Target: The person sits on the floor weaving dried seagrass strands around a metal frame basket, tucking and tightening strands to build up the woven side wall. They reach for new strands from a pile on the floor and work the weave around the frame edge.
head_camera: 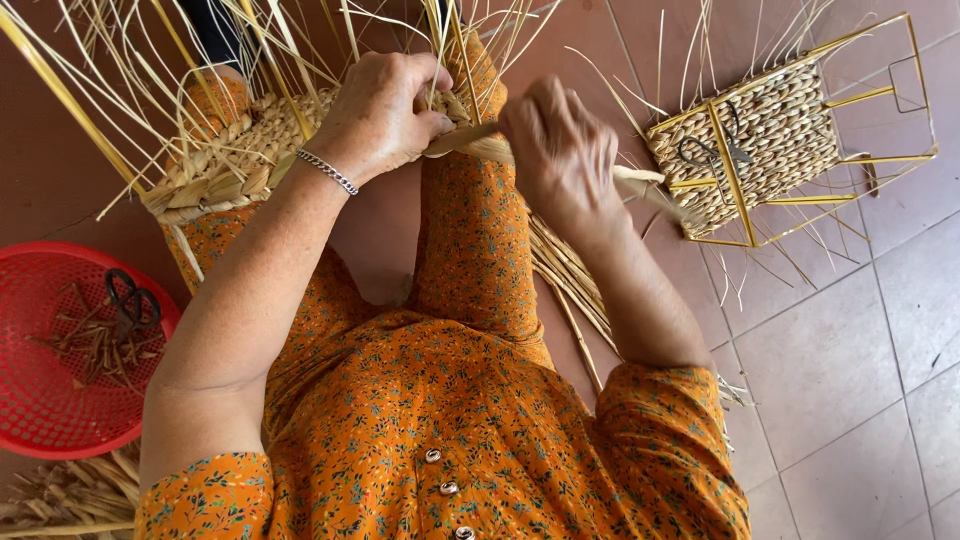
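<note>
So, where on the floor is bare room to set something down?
The tiled floor is bare at lower right, below the half-woven wire-frame basket. A narrower bare strip lies at far left above the red plastic basket. It is crowded around the left hand, right hand and loose straw.

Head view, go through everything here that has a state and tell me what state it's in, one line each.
Left hand: pressed on the basket rim, fingers curled.
Right hand: closed on a straw strand.
Basket: half woven, loose straws sticking up.
Second basket: on its side on the floor, frame partly bare.
Scissors: shut, lying in the red tray.
</note>
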{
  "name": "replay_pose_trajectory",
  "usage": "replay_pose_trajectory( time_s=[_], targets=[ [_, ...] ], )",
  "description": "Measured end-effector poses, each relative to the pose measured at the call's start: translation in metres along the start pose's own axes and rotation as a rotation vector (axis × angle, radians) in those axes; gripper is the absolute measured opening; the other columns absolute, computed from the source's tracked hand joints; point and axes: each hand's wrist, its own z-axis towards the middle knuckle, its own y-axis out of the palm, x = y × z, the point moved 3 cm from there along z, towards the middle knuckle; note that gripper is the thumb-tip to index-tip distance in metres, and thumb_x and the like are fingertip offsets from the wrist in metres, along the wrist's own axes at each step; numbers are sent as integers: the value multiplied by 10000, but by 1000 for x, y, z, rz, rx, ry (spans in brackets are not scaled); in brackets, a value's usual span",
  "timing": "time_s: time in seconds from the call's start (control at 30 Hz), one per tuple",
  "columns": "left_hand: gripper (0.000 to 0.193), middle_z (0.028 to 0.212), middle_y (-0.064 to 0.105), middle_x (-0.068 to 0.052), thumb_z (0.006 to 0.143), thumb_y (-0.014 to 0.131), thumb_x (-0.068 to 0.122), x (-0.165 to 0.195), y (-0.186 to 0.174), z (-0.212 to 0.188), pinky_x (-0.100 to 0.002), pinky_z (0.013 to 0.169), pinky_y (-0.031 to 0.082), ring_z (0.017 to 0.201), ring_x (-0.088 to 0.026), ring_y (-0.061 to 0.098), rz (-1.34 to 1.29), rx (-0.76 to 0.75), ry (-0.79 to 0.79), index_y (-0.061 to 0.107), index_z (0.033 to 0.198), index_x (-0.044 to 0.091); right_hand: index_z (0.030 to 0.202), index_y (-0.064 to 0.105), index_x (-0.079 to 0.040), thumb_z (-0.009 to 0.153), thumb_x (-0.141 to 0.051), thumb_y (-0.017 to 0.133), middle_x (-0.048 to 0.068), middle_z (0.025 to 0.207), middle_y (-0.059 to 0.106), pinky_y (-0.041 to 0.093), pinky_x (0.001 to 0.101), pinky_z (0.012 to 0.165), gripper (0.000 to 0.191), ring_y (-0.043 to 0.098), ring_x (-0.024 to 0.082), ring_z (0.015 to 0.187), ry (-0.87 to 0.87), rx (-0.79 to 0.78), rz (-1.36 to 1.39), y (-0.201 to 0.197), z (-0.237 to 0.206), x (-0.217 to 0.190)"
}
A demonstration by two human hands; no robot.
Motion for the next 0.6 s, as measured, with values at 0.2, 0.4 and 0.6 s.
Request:
replay_pose_trajectory(
  time_s=[0.2,0.4,0.6],
  targets=[
    [297,851,732,-133,968,737,92,15,-13,-14,-281,401,517,531,-165,672,-103,32,-71,629,1214,-34,907,665,-116,994,-213,761,8,831,679,522,333,561,161,684,162,640,116,-22,187,34,4,29],
    [73,948,723,-96,1115,711,44,51,-43,-85,-253,618,584,761,-169,730,18,440,178,657,1094,0,937,692,-96,1037,-205,782,23,828,694,524,343,569,173,681,174,643,144,-116,231,40,-2,41],
    [197,1128,596,-143,1044,632,14,59,43,-55,-343,677,575,814,-233,655,35,362,156,612,1218,-77,975,697,-126,997,-184,832,23,892,686,498,419,805,149,651,228,820,86,-64,160,19,-4,43]
  ],
)
